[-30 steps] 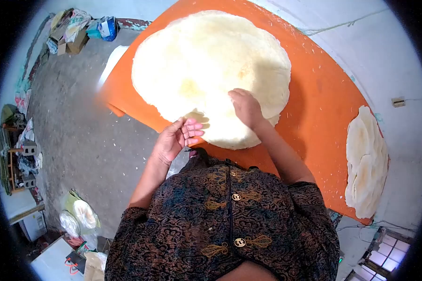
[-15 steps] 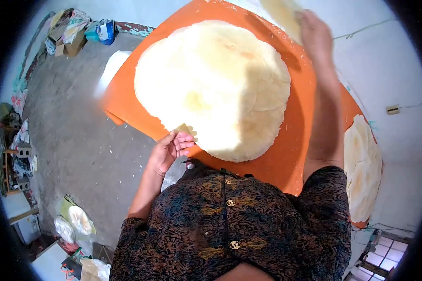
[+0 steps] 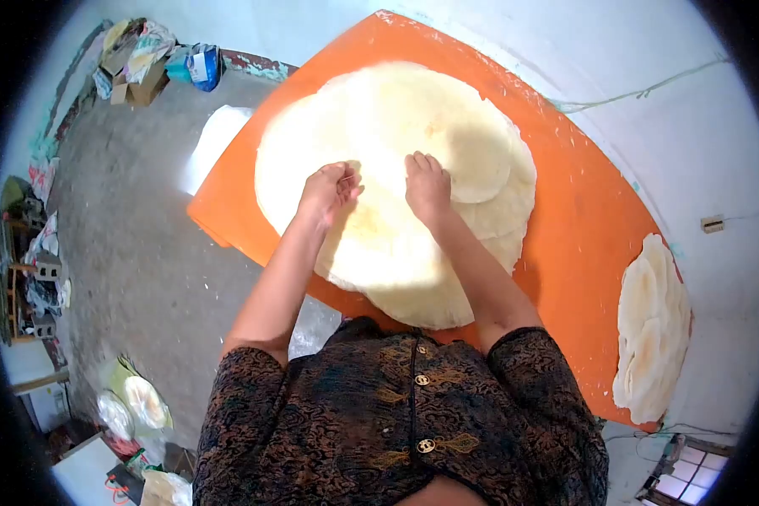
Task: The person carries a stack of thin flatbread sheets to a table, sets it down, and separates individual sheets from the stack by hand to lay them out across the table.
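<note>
A pile of wide, thin, pale flatbreads [image 3: 379, 244] lies on an orange-covered table [image 3: 565, 202] in front of me. On top, toward the far right of the pile, one round flatbread [image 3: 472, 156] shows its curved near edge. My left hand [image 3: 332, 190] is over the middle of the pile, its thumb and fingers closed at the flatbread. Level with it, my right hand [image 3: 428, 185] has its fingers curled down at the near edge of the round flatbread. Strong glare between the hands partly hides where the fingertips meet the bread.
Another stack of flatbreads [image 3: 652, 329] lies at the table's right end, by the white wall [image 3: 717, 278]. Left of the table is grey concrete floor [image 3: 152, 244]. Boxes and bags [image 3: 143, 72] stand at the far left, and wrapped round flatbreads [image 3: 143, 401] sit lower left.
My right hand has come down from the far right, where it held a raised flatbread, onto the pile. My left hand has moved from the near edge inward. The view has shifted slightly.
</note>
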{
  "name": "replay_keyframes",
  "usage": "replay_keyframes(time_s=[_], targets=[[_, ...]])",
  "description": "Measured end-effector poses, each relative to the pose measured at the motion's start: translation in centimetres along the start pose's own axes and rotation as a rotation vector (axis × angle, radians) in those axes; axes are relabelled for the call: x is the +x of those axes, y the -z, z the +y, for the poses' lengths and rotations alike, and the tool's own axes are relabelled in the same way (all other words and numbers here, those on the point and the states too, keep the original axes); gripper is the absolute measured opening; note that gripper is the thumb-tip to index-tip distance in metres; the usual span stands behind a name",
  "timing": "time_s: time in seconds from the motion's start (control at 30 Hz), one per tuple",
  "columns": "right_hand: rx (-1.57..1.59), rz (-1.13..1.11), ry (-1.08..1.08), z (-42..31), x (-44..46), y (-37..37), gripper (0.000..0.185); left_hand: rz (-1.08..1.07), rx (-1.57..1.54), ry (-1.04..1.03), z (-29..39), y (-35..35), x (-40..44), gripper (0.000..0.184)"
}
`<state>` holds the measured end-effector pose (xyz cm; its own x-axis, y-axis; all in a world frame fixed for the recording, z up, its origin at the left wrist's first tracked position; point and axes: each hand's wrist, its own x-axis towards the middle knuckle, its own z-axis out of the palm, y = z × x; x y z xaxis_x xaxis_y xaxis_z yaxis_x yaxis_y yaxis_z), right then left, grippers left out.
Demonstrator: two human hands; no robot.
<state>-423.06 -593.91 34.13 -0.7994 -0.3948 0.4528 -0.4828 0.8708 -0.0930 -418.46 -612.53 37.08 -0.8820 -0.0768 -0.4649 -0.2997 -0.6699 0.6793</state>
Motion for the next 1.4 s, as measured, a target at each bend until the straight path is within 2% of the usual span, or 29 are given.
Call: replay_keyframes(time_s=[0.13,0.23,0.33,0.47,0.57,0.6,0.7,0.73,0.83,0.93,1.03,1.13,1.23,1.33,1.4], targets=[[-0.018,-0.035,0.015,-0.8,-0.3,-0.1,0.028,0.068,0.126,0.046,0.0,-1.2,4.1,0.014],[-0.014,-0.036,0.022,-0.6,-0.6,0.1,0.03,0.154,0.138,0.122,0.0,-1.5,5.7,0.006],[0.096,-0.162,-0.036,-0.7,-0.2,1.5,0.035,0.214,0.152,0.166,0.5,-1.8,6.3,0.009],[0.147,-0.217,-0.088,-0.7,-0.3,1.3,0.041,0.2,0.225,0.227,1.4,-1.8,7.2,0.016],[0.173,-0.244,-0.106,-0.7,-0.5,1.2,0.042,0.17,0.459,0.204,2.0,-1.6,8.1,0.016],[0.17,-0.248,-0.106,-0.7,-0.5,1.1,0.042,0.2,0.514,0.109,1.6,-1.7,8.0,0.024],[0.179,-0.234,-0.105,-0.7,-0.6,1.1,0.041,0.267,0.626,-0.118,1.2,-2.6,7.3,0.021],[0.184,-0.223,-0.104,-0.7,-0.6,1.2,0.041,0.328,0.624,-0.129,0.9,-2.6,7.5,0.017],[0.184,-0.229,-0.11,-0.7,-0.7,1.0,0.04,0.262,0.431,0.028,1.5,-1.8,8.0,0.013],[0.193,-0.252,-0.137,-0.7,-0.5,0.9,0.04,0.219,0.46,0.2,2.6,-1.9,8.5,0.011],[0.22,-0.243,-0.149,-0.5,-0.5,0.8,0.039,0.189,0.515,0.167,2.5,-1.8,9.1,0.011],[0.251,-0.246,-0.151,-0.4,-0.6,0.8,0.039,0.188,0.582,-0.127,1.5,-1.7,9.2,0.013],[0.24,-0.23,-0.143,-0.4,-0.6,0.9,0.038,0.354,0.661,-0.144,1.2,-3.2,8.0,0.015],[0.241,-0.178,-0.151,-0.6,-0.6,0.7,0.034,0.292,0.48,-0.017,1.6,-2.5,8.5,0.013],[0.295,-0.357,-0.218,-0.3,0.6,1.7,0.032,0.309,0.538,0.072,1.9,-1.9,9.5,0.014]])
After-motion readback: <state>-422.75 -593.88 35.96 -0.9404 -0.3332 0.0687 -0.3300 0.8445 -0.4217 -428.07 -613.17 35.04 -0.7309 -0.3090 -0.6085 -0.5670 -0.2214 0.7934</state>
